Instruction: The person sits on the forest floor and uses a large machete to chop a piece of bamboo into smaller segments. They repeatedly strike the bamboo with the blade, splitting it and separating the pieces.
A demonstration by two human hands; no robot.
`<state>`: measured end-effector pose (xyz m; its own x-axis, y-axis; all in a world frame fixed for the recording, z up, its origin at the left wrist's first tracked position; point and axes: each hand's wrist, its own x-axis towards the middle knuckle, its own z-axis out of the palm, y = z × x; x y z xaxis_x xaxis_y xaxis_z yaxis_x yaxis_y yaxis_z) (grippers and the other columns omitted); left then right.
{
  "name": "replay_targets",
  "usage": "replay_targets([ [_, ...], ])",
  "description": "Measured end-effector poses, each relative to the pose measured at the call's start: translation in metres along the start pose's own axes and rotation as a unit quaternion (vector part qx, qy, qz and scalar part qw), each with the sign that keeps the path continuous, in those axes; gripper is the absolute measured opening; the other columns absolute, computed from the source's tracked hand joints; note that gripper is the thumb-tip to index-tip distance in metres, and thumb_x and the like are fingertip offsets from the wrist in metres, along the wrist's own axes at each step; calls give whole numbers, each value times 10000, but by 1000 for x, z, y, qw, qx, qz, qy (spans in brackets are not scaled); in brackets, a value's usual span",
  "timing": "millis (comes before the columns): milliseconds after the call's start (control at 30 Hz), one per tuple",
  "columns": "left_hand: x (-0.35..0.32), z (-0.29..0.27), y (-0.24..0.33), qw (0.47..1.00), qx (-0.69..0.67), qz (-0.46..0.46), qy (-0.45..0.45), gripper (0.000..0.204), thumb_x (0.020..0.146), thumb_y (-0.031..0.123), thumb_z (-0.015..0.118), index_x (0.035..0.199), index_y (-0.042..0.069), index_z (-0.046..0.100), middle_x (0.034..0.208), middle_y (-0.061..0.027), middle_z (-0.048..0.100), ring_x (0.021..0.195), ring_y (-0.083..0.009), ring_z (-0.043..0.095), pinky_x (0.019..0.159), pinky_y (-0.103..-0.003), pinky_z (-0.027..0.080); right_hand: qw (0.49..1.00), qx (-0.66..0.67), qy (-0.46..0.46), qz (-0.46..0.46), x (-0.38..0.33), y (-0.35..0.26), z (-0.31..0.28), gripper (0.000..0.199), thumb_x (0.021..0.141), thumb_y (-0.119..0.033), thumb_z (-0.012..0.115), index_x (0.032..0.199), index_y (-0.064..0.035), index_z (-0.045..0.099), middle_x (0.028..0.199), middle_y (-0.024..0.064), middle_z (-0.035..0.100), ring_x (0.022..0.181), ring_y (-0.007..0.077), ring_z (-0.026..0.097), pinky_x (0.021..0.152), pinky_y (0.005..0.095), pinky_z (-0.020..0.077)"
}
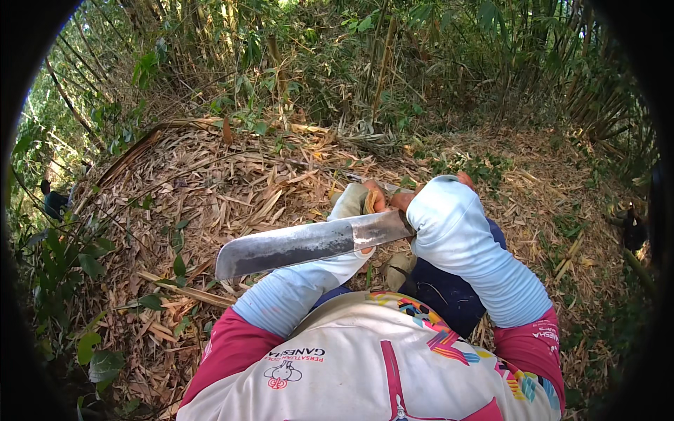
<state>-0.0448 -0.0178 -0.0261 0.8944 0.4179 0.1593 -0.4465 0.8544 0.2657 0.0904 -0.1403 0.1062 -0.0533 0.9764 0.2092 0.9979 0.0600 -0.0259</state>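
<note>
A machete (295, 245) with a broad, worn grey blade points to the left across my front. My right hand (432, 193), covered to the fingers by a pale blue sleeve, is closed around its handle end. Just beyond the blade, my left hand (378, 198) is curled close to my right one, partly hidden by the blade. Whatever its fingers hold, if anything, cannot be made out. A thin stick (337, 171) runs along the ground past both hands.
Dry bamboo leaves (210, 182) cover the ground around my feet. Dense bamboo stems (382, 70) stand ahead. Green leafy plants (91, 344) grow at the left, where a split dry stalk (186, 289) lies. Dark trousers (446, 288) show below my right arm.
</note>
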Motion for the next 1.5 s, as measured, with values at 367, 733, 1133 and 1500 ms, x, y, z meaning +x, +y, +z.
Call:
replay_targets([
  [367, 9, 25, -26, 868, 392, 242, 183, 262, 945, 296, 482, 781, 93, 501, 714, 4, 510, 634, -104, 502, 564, -236, 408, 998, -8, -32, 46, 8, 5, -2, 270, 613, -133, 743, 874, -156, 682, 665, 82, 623, 742, 313, 647, 806, 504, 444],
  [733, -41, 62, -21, 764, 634, 117, 18, 185, 826, 1, 624, 930, 51, 480, 808, -32, 497, 747, -124, 491, 661, -272, 413, 896, -5, 139, 421, -2, 206, 27, 186, 859, -70, 585, 1026, -87, 663, 811, 138, 660, 724, 244, 644, 657, 395, 499],
  [1133, 15, 10, 42, 863, 467, 187, 49, 281, 918, 246, 668, 976, -24, 615, 851, -117, 637, 782, -213, 642, 719, -338, 552, 809, 422, 192, 362, -20, 114, 60, 253, 817, -106, 678, 1061, -42, 659, 711, -19, 556, 618, 82, 506, 569, 267, 417],
  [1500, 32, 18, 44, 878, 431, 139, 157, 386, 900, 304, 697, 1075, -39, 662, 774, -97, 670, 694, -190, 649, 651, -309, 533, 891, 325, 93, 304, -22, 93, 78, 213, 839, -154, 707, 1030, -76, 656, 708, -24, 534, 636, 99, 480, 589, 271, 418],
])
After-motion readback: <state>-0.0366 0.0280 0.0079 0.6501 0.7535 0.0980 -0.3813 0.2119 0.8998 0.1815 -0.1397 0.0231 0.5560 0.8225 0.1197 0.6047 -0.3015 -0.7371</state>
